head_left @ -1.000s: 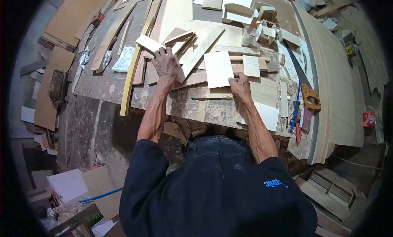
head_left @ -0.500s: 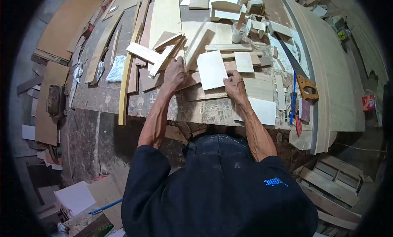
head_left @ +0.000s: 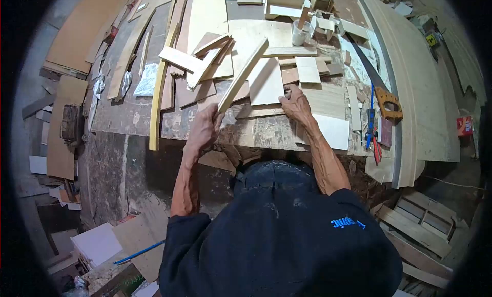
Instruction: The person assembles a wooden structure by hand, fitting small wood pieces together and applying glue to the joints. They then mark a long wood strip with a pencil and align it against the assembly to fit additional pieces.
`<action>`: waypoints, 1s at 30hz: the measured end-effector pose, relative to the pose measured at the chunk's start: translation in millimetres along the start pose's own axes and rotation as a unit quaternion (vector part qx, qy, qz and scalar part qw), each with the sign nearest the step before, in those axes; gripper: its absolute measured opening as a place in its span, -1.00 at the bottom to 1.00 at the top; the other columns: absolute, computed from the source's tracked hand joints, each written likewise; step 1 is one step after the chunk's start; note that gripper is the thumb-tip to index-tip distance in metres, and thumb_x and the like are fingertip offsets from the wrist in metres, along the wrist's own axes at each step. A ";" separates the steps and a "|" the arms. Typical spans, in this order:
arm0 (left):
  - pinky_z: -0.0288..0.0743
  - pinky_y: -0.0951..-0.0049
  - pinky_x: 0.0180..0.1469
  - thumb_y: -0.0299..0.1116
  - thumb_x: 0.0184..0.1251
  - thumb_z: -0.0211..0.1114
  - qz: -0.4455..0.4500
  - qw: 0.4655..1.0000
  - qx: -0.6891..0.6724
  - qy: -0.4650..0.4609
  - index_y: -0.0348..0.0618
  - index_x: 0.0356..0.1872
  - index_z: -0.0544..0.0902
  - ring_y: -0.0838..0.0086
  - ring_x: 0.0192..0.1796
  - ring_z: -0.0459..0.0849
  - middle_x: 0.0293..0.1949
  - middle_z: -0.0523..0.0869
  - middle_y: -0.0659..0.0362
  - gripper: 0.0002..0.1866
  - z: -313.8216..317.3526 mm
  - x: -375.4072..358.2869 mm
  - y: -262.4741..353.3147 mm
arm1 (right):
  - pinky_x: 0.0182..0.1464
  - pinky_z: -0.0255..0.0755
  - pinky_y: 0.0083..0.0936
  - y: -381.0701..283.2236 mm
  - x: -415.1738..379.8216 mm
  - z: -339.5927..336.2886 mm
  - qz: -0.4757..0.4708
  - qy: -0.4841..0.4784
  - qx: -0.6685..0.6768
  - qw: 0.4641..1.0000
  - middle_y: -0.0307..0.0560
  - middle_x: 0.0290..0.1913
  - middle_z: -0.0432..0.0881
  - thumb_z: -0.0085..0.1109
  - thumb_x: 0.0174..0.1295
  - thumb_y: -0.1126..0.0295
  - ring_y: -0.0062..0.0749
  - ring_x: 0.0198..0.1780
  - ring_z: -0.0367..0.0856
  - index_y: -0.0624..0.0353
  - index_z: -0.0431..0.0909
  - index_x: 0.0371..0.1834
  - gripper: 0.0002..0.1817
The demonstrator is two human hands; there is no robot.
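My left hand [head_left: 206, 124] grips the lower end of a narrow wooden strip [head_left: 244, 74], which slants up and to the right above the bench. The fingers of my right hand [head_left: 297, 103] are closed on the lower right edge of a pale rectangular board [head_left: 266, 82]. The strip passes just left of this board, its upper end above it. A smaller pale board [head_left: 308, 70] with a line across it lies to the right. Left of the strip, several short wood pieces [head_left: 180, 59] lie crossed over each other.
A handsaw [head_left: 388, 103] lies at the right beside red-handled pliers [head_left: 377, 151] and a blue tool [head_left: 370, 117]. A plastic cup [head_left: 300, 33] with a stick stands at the back near small wooden assemblies [head_left: 283, 7]. A long yellowish strip [head_left: 157, 110] overhangs the bench's front edge.
My left hand has moved down and left, towards the bench's front edge, with the wooden strip. My right hand stays at the board's edge. The view has shifted slightly.
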State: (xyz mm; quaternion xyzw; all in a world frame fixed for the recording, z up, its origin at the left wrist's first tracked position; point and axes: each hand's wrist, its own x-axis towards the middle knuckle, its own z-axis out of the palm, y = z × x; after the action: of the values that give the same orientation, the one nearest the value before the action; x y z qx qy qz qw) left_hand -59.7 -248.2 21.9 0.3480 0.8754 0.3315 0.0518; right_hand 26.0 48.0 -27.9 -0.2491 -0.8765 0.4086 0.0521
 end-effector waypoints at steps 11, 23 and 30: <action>0.33 0.37 -0.37 -0.31 0.47 0.22 -0.112 0.984 -0.117 -0.077 -0.29 0.21 0.53 0.40 -0.38 0.47 -0.34 0.65 0.05 -0.61 14.3 -34.3 -62.6 | 0.09 0.50 -0.09 -11.6 -6.9 -14.2 -0.027 0.043 -0.030 0.998 0.28 -0.06 0.67 0.13 0.23 0.24 0.15 0.02 0.64 0.27 0.59 0.03 -0.61; 0.50 0.09 -0.02 -0.51 0.20 0.24 -0.041 0.997 0.043 -0.042 -0.20 0.08 0.55 -0.08 0.01 0.63 -0.10 0.66 -0.11 -0.62 9.0 -24.4 -33.7 | 0.08 0.52 -0.11 -1.9 -8.2 -10.3 0.000 0.029 -0.010 1.000 0.31 -0.14 0.69 0.16 0.26 0.23 0.17 -0.05 0.68 0.33 0.53 0.11 -0.55; 0.50 0.10 -0.03 -0.58 0.14 0.19 -0.010 0.998 0.055 0.004 -0.17 0.03 0.57 -0.05 -0.01 0.62 -0.06 0.64 -0.06 -0.63 9.8 -18.9 -41.1 | -0.06 0.54 -0.28 2.2 -11.5 -7.4 -0.019 0.035 0.041 0.998 0.17 -0.22 0.71 0.09 0.23 0.38 -0.10 -0.17 0.69 0.27 0.53 0.20 -0.55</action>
State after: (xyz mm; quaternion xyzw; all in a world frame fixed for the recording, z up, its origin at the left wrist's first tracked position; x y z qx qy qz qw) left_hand -66.0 -277.2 -13.7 0.3405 0.8960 0.2833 0.0320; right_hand 39.1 48.8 -23.3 -0.2443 -0.8610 0.4345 0.1012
